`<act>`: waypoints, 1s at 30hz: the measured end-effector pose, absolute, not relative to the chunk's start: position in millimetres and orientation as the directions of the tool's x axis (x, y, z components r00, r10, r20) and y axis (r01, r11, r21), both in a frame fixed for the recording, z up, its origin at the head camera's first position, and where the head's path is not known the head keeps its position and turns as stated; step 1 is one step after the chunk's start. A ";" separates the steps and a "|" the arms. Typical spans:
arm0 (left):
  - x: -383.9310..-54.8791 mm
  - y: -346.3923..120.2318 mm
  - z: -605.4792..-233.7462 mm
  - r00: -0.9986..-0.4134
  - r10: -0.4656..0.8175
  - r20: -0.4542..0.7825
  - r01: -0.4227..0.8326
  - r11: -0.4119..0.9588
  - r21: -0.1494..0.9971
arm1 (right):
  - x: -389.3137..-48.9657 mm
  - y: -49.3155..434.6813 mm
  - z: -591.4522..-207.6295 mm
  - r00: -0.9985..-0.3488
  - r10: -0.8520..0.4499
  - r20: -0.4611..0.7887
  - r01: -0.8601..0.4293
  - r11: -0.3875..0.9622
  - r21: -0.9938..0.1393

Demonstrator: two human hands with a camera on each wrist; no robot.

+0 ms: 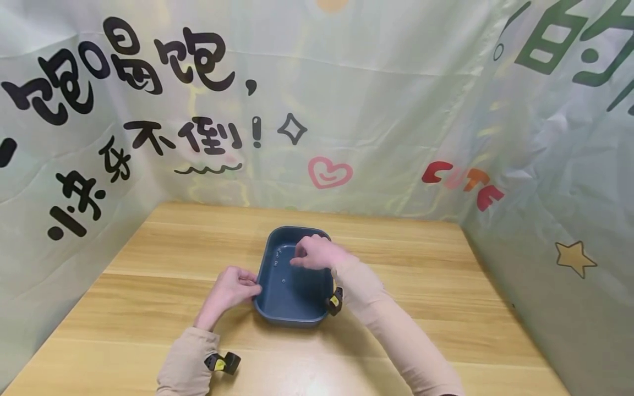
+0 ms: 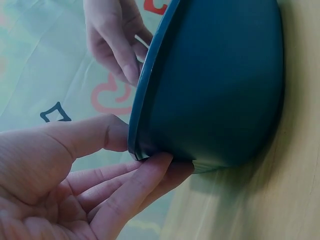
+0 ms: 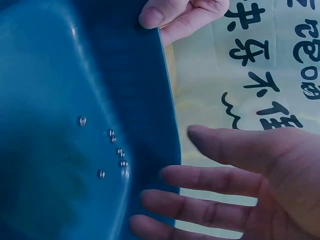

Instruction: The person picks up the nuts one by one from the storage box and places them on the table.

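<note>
So a wooden table (image 1: pixel 426 275) is filling the 6 o'clock side of the head view, and a pale, kinda creased backdrop (image 1: pixel 386 121) is hanging past its far edge and along both sides. Chunky black writing (image 1: pixel 130 66) is sprawling around 10, with a squiggle (image 1: pixel 208 170) sitting lower, closer to 9. A sparkle (image 1: pixel 292 130) is hanging out at 11, a pink heart (image 1: pixel 330 174) near 1, big green lettering (image 1: pixel 551 45) at 2. "CUTE" letters (image 1: pixel 454 179) are running along 3, and a yellow star (image 1: pixel 575 258) is showing just past that.
</note>
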State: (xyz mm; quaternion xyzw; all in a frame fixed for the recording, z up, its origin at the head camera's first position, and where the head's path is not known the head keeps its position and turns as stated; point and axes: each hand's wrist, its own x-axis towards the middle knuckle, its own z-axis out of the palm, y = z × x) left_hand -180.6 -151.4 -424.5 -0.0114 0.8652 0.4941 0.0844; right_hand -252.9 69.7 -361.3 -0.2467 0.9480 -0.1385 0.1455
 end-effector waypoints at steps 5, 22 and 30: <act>-181.2 -153.2 -424.9 -0.986 0.064 -0.151 -0.094 0.529 0.843 | -258.9 52.0 -366.1 -0.820 -0.470 -0.326 -0.376 0.873 -0.311; -181.0 -152.7 -422.5 -0.985 0.069 -0.158 -0.101 0.510 0.854 | -266.4 15.2 -397.2 -0.815 -0.399 -0.419 -0.221 0.884 -0.412; -181.5 -152.3 -424.3 -0.986 0.075 -0.151 -0.093 0.504 0.859 | -266.4 9.1 -405.6 -0.854 -0.334 -0.398 -0.174 0.906 -0.387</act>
